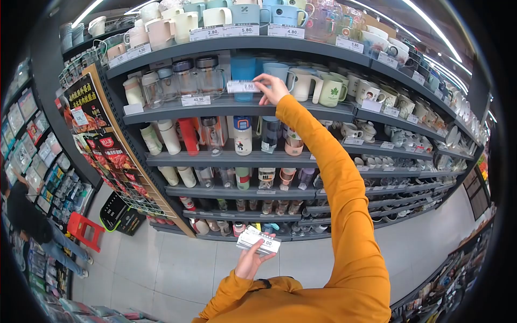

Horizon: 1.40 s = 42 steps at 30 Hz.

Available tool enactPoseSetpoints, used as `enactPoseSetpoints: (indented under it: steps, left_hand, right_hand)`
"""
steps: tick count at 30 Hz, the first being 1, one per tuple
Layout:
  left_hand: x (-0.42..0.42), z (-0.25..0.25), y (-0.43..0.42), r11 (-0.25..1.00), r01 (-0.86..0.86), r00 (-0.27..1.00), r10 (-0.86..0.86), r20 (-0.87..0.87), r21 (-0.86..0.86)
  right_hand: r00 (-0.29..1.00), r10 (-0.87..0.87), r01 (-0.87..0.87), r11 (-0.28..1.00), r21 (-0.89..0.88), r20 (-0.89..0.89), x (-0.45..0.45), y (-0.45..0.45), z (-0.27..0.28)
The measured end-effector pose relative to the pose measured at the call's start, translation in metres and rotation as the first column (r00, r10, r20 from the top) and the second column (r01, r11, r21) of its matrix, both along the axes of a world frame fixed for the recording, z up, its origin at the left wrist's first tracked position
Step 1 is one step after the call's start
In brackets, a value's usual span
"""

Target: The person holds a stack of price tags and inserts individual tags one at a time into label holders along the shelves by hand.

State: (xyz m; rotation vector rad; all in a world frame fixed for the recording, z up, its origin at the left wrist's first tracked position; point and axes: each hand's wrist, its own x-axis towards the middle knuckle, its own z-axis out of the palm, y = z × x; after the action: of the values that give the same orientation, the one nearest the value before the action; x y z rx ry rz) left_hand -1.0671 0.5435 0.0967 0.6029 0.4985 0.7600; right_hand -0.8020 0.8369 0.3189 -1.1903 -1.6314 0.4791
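Observation:
My right hand (273, 89) is raised to the second shelf from the top, its thumb and fingers pinched on the right end of a price tag (240, 86) marked 2.50. Behind that tag stands a blue plastic cup (243, 68). A light blue mug (276, 70), a white mug (302, 83) and a pale green mug with a leaf print (333, 92) stand to the right of it. Low in front of my body, my left hand (250, 259) is closed on a stack of price tags (258, 240), thumb on top. The uppermost tag is partly covered by the thumb.
Shelves (231, 160) of bottles, mugs and glasses curve across the view. At the left are a rack of food packets (110, 148), a black basket (114, 211) and a red stool (85, 230) on the tiled floor (188, 264). Another person (32, 215) bends at the far left.

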Motion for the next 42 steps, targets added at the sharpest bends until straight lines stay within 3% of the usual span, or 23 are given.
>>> enactPoseSetpoints:
  steps: [2,5,12,18,27,29,32,35,37,38,39,41,42]
  left_hand:
    - [0.000,-0.003,0.006,1.000,0.018,1.000,-0.018,0.026,-0.024]
    - [0.001,-0.004,0.011,0.998,0.042,0.999,-0.041,0.035,-0.040]
    - [0.002,-0.020,0.013,0.988,0.131,0.989,-0.126,0.073,-0.080]
    - [0.000,-0.002,0.004,0.999,0.034,0.999,-0.034,0.004,-0.039]
    - [0.000,-0.008,-0.002,0.998,0.013,1.000,-0.013,-0.001,-0.063]
    - [0.002,-0.012,-0.002,0.995,0.043,0.999,-0.042,0.005,-0.086]
    - [0.008,-0.018,-0.002,0.996,0.044,0.999,-0.046,-0.025,-0.082]
    - [0.011,-0.024,-0.006,0.998,-0.007,0.995,0.000,-0.097,-0.069]
    - [0.015,-0.028,-0.006,0.998,-0.046,0.988,0.038,-0.149,-0.048]
    - [0.016,-0.032,-0.006,0.997,-0.065,0.982,0.057,-0.181,-0.038]
    - [0.019,-0.038,-0.008,0.996,-0.087,0.974,0.079,-0.212,-0.027]
    - [0.029,-0.051,-0.012,0.993,-0.121,0.945,0.114,-0.307,-0.001]
    - [0.033,-0.053,-0.016,0.995,-0.098,0.938,0.097,-0.333,0.014]
  right_hand:
    - [0.998,-0.063,0.066,0.992,0.105,-0.025,-0.001,0.001,0.005]
    - [0.994,-0.029,0.033,0.999,-0.034,0.107,0.001,0.002,0.002]
    - [1.000,0.022,-0.022,0.994,-0.103,-0.004,0.013,0.004,-0.004]
    - [0.999,0.024,-0.029,0.990,-0.135,-0.040,0.014,0.007,-0.006]
    - [0.976,-0.083,0.113,0.983,-0.143,0.203,0.002,0.003,-0.016]
    - [0.973,-0.131,0.147,0.986,-0.076,0.188,-0.001,-0.007,-0.015]
    - [0.960,-0.236,0.188,0.942,0.277,0.152,-0.014,-0.044,-0.020]
    - [0.993,-0.035,0.063,0.965,0.253,-0.112,-0.035,-0.112,-0.084]
    - [0.993,-0.009,0.014,0.999,0.042,-0.121,-0.049,-0.184,-0.140]
    - [0.986,-0.036,0.009,0.987,-0.163,-0.164,-0.053,-0.217,-0.170]
    - [0.949,-0.075,-0.008,0.965,-0.263,-0.307,-0.053,-0.244,-0.211]
    - [0.889,-0.191,-0.018,0.894,-0.448,-0.416,-0.052,-0.307,-0.251]
    - [0.850,-0.217,-0.018,0.899,-0.437,-0.480,-0.050,-0.334,-0.271]
